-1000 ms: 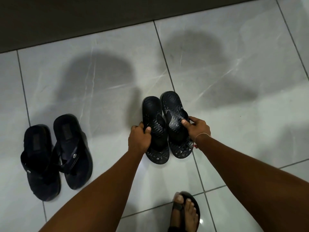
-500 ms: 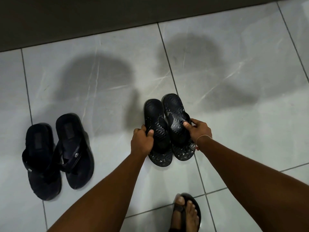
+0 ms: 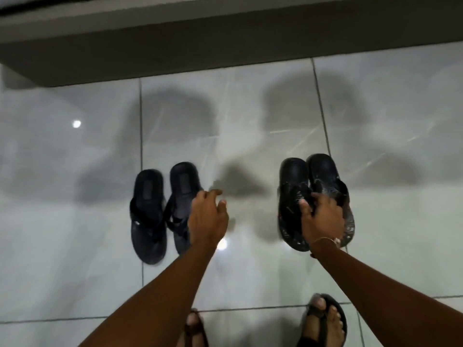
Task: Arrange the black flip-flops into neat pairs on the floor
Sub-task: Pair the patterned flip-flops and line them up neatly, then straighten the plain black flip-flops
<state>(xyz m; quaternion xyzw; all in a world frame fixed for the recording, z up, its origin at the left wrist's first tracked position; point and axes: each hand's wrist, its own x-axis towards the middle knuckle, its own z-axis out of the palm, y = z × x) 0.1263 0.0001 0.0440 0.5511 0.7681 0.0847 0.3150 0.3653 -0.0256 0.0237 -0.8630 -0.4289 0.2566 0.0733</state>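
Note:
Two pairs of black flip-flops lie on the grey tiled floor. The left pair (image 3: 160, 211) sits side by side, toes pointing away from me. My left hand (image 3: 208, 216) hovers open over the right edge of that pair, holding nothing. The right pair (image 3: 295, 181), with a wavy tread pattern, lies close together. My right hand (image 3: 322, 217) is closed over the straps of both of its flip-flops, hiding their middle parts.
A dark wall base (image 3: 225, 46) runs along the far edge of the floor. My own feet in sandals (image 3: 323, 321) stand at the bottom of the view. Glossy floor tiles (image 3: 400, 221) extend to the right and left.
My left hand has let go of the patterned pair and moved left to the other pair. My right hand now grips both patterned flip-flops. The view has shifted left and back.

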